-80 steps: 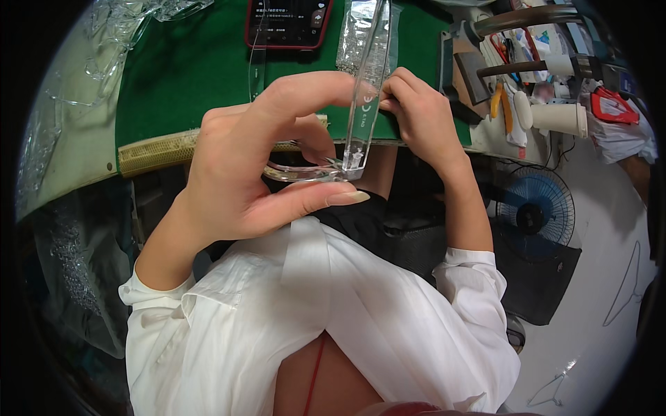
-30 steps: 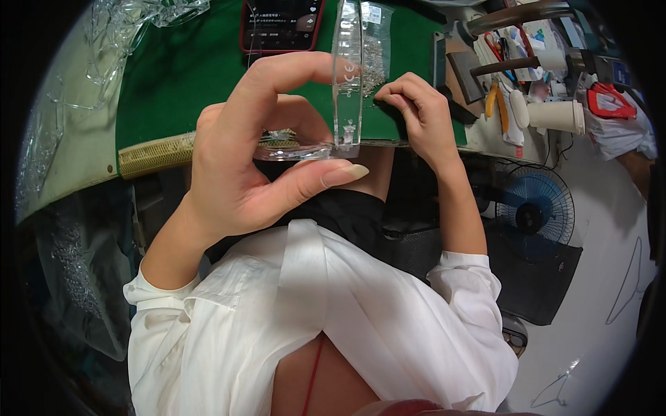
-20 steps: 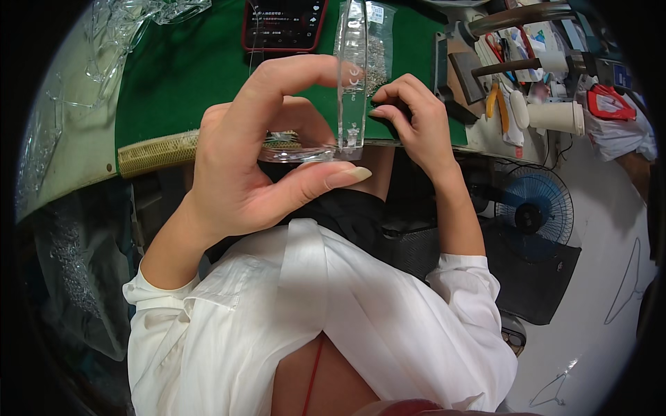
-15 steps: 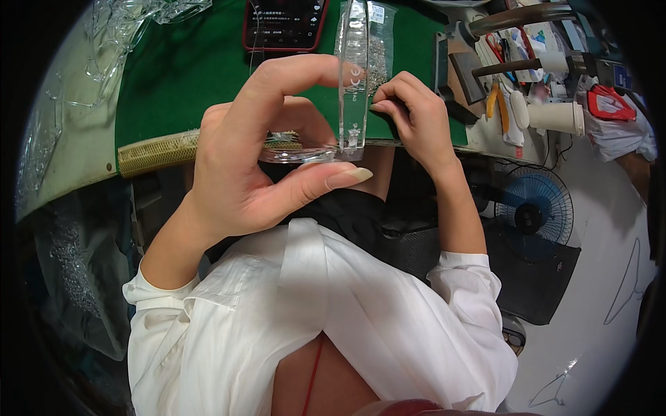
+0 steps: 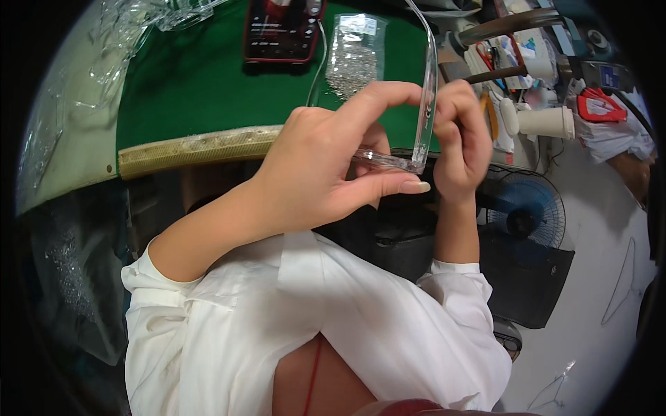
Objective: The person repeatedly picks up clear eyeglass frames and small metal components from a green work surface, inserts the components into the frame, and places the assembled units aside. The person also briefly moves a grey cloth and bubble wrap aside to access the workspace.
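A clear plastic eyeglass frame (image 5: 425, 111) is pinched by my left hand (image 5: 322, 166), its thumb below and fingers above. One temple of the frame stands up, angled from the front by the hinge corner. Just right of that temple, my right hand (image 5: 463, 142) is closed with its fingers curled; whatever lies between its fingertips is hidden. Beyond my hands, a small clear bag of tiny metal parts (image 5: 354, 59) lies on the green mat (image 5: 187, 83).
A phone with a red case (image 5: 283, 31) stands at the far side. More clear frames (image 5: 114, 55) pile up far left. Yellowish mesh edging (image 5: 201, 149) runs along the table front. Tools and a white cup (image 5: 548, 121) crowd the right; a fan (image 5: 524, 211) sits below.
My left hand has moved right with the eyeglass frame. My right hand has left the parts bag, moved right and come up beside the temple.
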The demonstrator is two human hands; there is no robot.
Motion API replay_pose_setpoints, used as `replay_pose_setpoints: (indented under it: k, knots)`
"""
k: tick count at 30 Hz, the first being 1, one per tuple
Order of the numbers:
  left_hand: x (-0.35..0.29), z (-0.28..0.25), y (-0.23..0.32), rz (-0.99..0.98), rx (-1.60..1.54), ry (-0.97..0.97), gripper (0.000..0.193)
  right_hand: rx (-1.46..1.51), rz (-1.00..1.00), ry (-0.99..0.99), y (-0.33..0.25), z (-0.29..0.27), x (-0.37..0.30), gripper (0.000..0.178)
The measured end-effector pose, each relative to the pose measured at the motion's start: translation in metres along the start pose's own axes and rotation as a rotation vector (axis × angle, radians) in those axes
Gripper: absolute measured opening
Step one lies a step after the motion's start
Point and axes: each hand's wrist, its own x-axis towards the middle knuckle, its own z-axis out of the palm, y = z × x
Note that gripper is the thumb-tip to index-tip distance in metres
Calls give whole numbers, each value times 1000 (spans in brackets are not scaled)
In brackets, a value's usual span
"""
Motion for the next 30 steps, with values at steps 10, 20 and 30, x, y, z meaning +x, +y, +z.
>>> replay_pose_setpoints:
  k: [10,20,30]
  knots:
    - [10,14,-1,37,16,12,67,-183,-223,-9,-31,-9,11,18]
    - [11,12,-1,-15,-21,-16,64,-177,-318,-13,-22,-9,14,14]
    - [10,10,-1,-39,-10,-9,64,-160,-273,5,-21,-6,12,16]
